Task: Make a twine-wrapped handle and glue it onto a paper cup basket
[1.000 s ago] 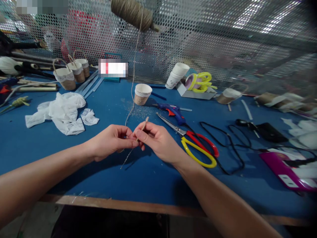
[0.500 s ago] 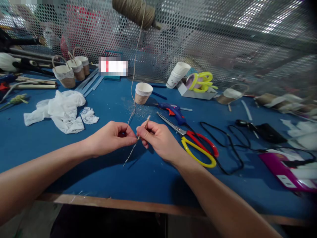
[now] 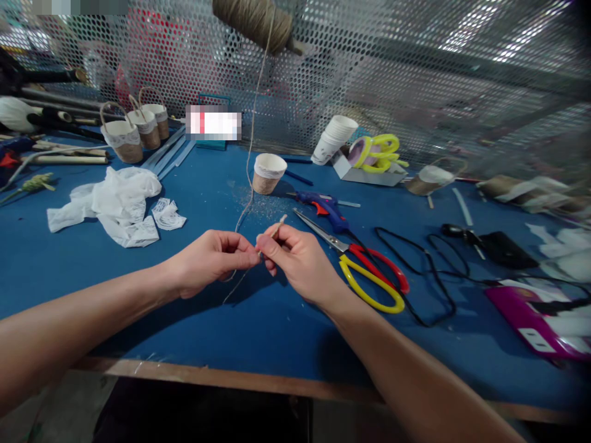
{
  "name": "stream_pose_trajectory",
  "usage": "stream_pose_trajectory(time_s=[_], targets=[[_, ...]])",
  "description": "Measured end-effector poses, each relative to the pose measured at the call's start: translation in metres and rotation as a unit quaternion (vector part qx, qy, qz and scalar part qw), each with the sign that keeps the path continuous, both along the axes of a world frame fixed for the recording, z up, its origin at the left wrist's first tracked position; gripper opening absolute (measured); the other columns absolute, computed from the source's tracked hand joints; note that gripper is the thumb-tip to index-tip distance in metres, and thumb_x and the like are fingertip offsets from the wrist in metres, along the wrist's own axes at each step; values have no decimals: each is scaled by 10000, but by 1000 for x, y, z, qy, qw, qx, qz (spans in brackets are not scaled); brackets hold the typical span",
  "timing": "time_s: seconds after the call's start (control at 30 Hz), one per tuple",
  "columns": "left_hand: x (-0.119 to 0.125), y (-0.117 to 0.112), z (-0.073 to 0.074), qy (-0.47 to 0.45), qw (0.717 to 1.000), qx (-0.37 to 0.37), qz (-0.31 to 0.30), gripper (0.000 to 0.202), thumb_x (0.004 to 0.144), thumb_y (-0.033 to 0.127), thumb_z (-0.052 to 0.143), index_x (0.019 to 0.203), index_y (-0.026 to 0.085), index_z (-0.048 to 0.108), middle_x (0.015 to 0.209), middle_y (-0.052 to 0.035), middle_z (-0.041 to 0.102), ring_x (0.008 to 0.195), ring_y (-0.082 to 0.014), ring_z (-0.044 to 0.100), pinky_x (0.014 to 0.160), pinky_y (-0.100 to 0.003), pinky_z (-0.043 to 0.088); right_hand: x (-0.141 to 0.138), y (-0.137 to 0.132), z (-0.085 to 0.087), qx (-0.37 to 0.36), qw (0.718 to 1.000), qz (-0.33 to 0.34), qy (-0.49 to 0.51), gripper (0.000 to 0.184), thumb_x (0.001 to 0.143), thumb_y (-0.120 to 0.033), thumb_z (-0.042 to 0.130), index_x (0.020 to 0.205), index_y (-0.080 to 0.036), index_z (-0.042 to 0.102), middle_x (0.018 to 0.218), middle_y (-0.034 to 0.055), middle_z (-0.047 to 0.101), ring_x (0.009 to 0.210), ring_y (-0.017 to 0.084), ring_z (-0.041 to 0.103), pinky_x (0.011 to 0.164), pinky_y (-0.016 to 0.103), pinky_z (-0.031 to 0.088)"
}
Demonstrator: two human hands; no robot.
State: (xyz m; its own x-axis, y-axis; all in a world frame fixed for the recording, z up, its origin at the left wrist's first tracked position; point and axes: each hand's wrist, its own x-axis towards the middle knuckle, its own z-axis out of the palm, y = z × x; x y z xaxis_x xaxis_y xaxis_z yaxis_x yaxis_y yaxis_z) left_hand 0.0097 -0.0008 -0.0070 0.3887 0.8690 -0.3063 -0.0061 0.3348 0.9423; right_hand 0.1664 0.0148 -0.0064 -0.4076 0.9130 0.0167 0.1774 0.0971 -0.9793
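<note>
My left hand (image 3: pixel 210 261) and my right hand (image 3: pixel 298 261) meet fingertip to fingertip low over the blue table (image 3: pixel 277 320). Both are closed in a pinch on a thin wire (image 3: pixel 233 289) partly wound with brown twine. Its wrapped end (image 3: pixel 279 226) pokes up past my right thumb, and the bare end slants down to the left under my left hand. The twine (image 3: pixel 252 141) runs up from my hands to a spool (image 3: pixel 253 21) hanging at the top of the view.
Red and yellow scissors (image 3: pixel 364 271) and a blue glue gun (image 3: pixel 323 206) lie just right of my hands. A paper cup (image 3: pixel 268 173) stands behind them. White lace scraps (image 3: pixel 115 206), small baskets (image 3: pixel 122 138), black cables (image 3: pixel 415 264) and a magenta case (image 3: pixel 535 317) lie around. Mesh panel behind.
The hands stay in the same pinch. The wire's lower end has swung slightly to the left, and the wrapped tip has shifted a little to the right.
</note>
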Motion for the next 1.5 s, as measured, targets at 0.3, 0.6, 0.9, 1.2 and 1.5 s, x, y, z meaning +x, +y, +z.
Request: stream_pose_trajectory(time_s=[0.3,0.6,0.9,1.2,1.5], targets=[[-1,-1,0,-21,1000,-11,-8,219,688,285,636,600,131,508,465,77,360,405,-25,245,396,-190,152,0,-1,-3,-15,999,0,28,238,764,-360,564,664,-150,511,597,-42,483,458,39,450,423,180,378],[-1,0,-3,-52,998,-31,-5,231,689,293,645,614,125,505,476,77,354,402,-16,232,393,-183,143,0,0,-3,-9,999,-2,33,240,753,-361,578,663,-150,512,595,-46,483,457,37,450,440,183,393],[0,0,1,-46,999,-27,-2,220,678,264,642,596,126,492,468,82,360,397,-18,253,393,-187,150,-1,-2,-2,2,1000,-5,25,260,747,-393,578,658,-160,506,589,-41,485,462,49,452,450,201,395],[-2,1,-3,-72,997,-38,-14,212,690,267,640,615,124,501,499,72,389,412,-19,262,403,-195,139,0,1,-4,6,1000,-7,22,262,751,-403,572,675,-160,511,586,-38,489,477,61,455,465,217,397],[-1,1,-5,-77,996,-45,-13,252,675,307,655,611,129,488,481,83,362,400,-19,240,409,-201,119,1,-2,-1,-5,1000,-16,5,249,760,-385,565,661,-163,513,564,-39,481,475,62,446,476,217,393]])
